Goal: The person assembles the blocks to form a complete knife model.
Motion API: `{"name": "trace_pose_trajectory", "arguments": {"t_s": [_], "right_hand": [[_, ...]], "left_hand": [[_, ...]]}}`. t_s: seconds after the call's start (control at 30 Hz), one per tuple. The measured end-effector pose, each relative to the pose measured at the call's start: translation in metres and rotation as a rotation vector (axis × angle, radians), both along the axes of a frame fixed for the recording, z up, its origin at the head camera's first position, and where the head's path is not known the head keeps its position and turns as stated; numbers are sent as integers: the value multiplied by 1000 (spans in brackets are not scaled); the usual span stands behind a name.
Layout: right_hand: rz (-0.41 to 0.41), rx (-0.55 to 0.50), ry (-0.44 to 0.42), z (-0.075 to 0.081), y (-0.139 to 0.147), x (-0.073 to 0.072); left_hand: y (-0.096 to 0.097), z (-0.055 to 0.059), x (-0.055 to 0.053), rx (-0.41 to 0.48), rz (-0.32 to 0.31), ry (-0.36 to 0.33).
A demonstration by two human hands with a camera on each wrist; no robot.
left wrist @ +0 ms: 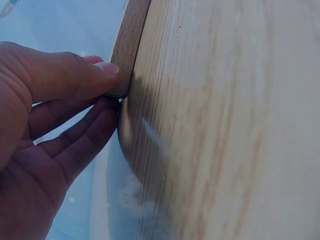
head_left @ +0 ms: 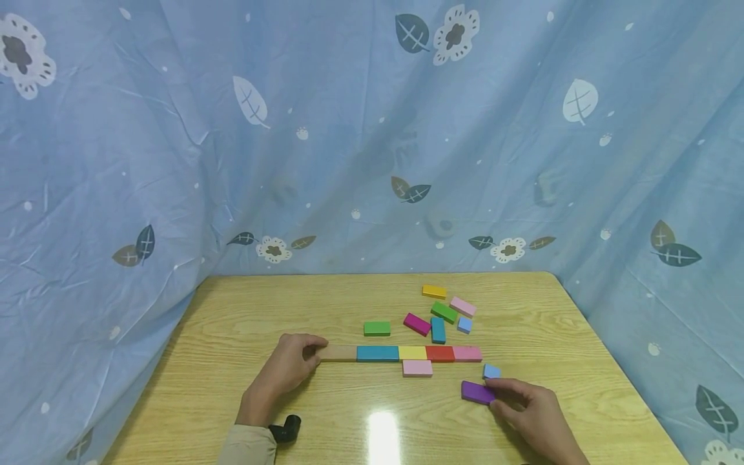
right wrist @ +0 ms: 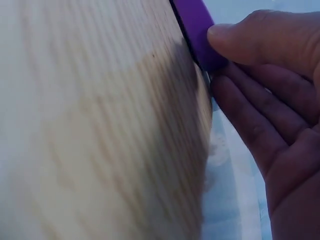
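My left hand (head_left: 286, 365) pinches the left end of a plain wooden block (head_left: 339, 354), thumb on its near side in the left wrist view. That block begins a straight row that runs on with a blue block (head_left: 378, 354), a yellow block (head_left: 412, 353), a red block (head_left: 440, 354) and a pink block (head_left: 467, 354), end to end. Between thumb and fingers, my right hand (head_left: 536, 418) holds the right end of a purple block (head_left: 476, 392). A small light blue block (head_left: 491, 371) sits just beyond those fingers. Another pink block (head_left: 417, 368) lies in front of the yellow one.
Behind the row lie loose blocks: light green (head_left: 377, 329), magenta (head_left: 417, 324), teal (head_left: 438, 330), green (head_left: 444, 312), orange (head_left: 434, 292), pale pink (head_left: 462, 307) and a small light blue one (head_left: 464, 325). A patterned blue curtain (head_left: 349, 161) borders the wooden table (head_left: 244, 303).
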State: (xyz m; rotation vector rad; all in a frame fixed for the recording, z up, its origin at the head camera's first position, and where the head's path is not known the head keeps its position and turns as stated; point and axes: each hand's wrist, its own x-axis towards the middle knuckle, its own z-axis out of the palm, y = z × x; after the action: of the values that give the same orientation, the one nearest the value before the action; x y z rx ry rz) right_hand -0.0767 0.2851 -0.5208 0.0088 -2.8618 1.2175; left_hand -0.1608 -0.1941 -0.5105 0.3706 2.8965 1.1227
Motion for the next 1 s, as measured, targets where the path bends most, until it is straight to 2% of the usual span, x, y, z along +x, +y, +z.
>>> {"name": "trace_pose_trajectory", "arguments": {"t_s": [0.13, 0.33, 0.53, 0.7, 1.0], "right_hand": [[11, -5, 25, 2, -2, -1], [73, -37, 115, 10, -14, -9], [125, -109, 106, 18, -35, -23], [197, -131, 135, 21, -55, -34], [381, -190, 261, 19, -88, -55]], "left_hand": [[0, -1, -1, -6, -7, 11], [-2, 1, 1, 4, -16, 12], [-3, 1, 1, 2, -8, 11], [-2, 0, 1, -3, -17, 21], [-2, 0, 1, -9, -18, 35]]}}
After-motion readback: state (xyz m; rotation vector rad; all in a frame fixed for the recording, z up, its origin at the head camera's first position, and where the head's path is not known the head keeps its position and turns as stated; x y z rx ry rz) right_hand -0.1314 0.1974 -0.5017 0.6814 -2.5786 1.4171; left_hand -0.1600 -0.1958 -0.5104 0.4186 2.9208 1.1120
